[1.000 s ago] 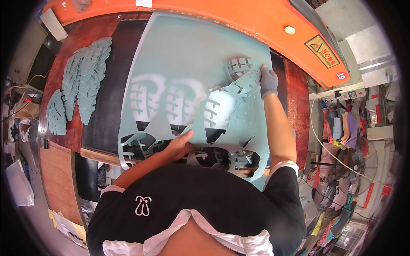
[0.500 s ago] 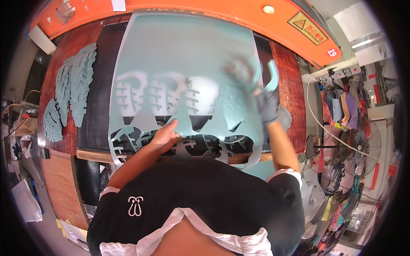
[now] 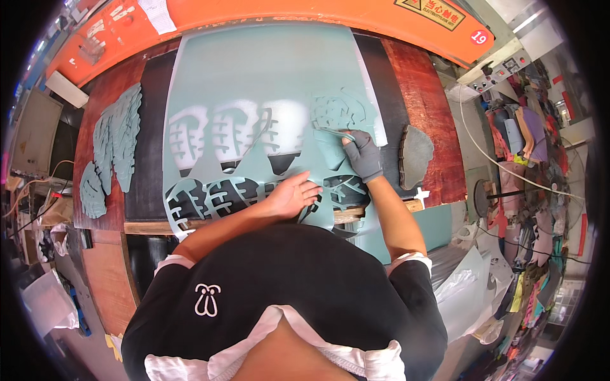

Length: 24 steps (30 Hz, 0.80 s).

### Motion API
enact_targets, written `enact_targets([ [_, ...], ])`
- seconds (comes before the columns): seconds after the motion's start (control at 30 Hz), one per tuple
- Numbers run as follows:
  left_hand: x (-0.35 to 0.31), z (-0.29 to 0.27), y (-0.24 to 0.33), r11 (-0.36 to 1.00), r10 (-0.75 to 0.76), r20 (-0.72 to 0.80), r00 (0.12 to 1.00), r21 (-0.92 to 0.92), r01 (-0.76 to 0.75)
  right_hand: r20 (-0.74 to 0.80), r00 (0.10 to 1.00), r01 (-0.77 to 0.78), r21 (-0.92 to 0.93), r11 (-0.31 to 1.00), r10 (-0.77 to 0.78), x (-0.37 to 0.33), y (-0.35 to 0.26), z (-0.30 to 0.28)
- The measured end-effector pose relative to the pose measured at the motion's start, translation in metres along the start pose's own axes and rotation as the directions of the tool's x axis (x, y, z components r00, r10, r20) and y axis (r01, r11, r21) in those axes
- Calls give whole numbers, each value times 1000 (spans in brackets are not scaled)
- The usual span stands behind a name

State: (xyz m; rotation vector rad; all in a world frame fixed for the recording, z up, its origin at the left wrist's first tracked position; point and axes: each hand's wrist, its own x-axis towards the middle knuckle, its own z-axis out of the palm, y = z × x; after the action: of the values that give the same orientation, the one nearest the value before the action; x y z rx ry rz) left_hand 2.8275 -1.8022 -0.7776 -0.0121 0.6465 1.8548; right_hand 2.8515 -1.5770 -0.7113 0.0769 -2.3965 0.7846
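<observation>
A pale green sheet (image 3: pixel 267 63) with rows of cut-out openings lies across the dark cutting surface and hangs over its front edge. My right hand (image 3: pixel 363 155), in a grey glove that leaves fingertips bare, is closed on the near end of a green cut piece (image 3: pixel 332 149) at the right of the sheet. Slits and tabs show on the piece's far part. My left hand (image 3: pixel 293 195), bare, lies over the sheet's lower openings with fingers spread, holding nothing. To its left run the openings, some showing white beneath and some black.
Stacked green cut pieces (image 3: pixel 117 140) lie on the reddish board at left. A grey rounded block with a dark toothed edge (image 3: pixel 416 157) sits at right. An orange machine beam (image 3: pixel 241 14) spans the far side. Colourful sheets hang at far right.
My right hand has moved left and in over the cut piece; the green strip by it is no longer raised at the right. My left hand has moved right, its fingers now spread.
</observation>
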Motion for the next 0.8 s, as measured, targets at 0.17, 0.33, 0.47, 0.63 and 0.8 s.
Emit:
enact_targets([
  [0.17,38,7,0,999,1,87,996,-45,3,48,986,-165,44,985,163,1,-3,-4],
  [0.33,59,16,7,994,108,150,983,-20,-107,194,981,21,-40,999,-12,-5,-8,-16],
  [0.47,56,23,14,992,100,275,956,-98,-76,359,927,86,76,993,-108,-7,-15,-35],
  [0.63,49,38,22,964,256,430,866,-177,-197,486,872,57,24,998,-61,11,-19,-47],
  [0.8,17,46,39,992,-123,283,951,-4,129,369,875,-437,322,840,314,45,-6,-28],
])
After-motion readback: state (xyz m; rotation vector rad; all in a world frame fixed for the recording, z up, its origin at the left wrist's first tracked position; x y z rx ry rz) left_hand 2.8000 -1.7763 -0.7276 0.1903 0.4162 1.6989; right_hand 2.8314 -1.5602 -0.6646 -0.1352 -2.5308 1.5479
